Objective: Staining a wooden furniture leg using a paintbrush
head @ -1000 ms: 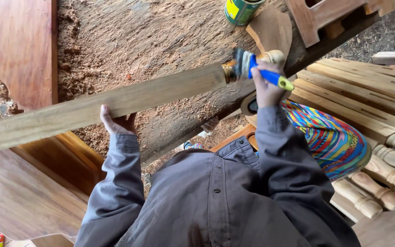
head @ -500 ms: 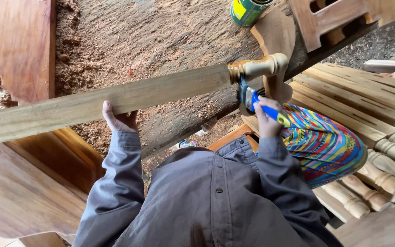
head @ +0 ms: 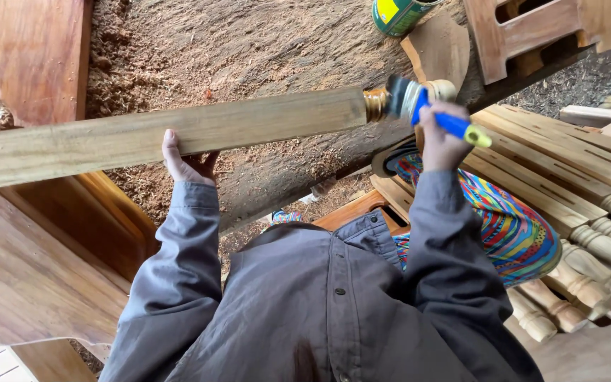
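A long square wooden post with a turned end lies across the view, left to right. My left hand holds it from underneath near its middle. My right hand grips a paintbrush with a blue and yellow handle. The brush's dark bristles touch the glossy turned end of the post. Grey sleeves cover both of my arms.
A green and yellow can stands at the top on a sawdust-covered slab. Several turned wooden posts lie stacked at the right. Polished wood panels are at the left. A wooden frame sits top right.
My right hand has lifted the brush from below the post's end up onto its turned tip. The post and my left hand have stayed nearly still.
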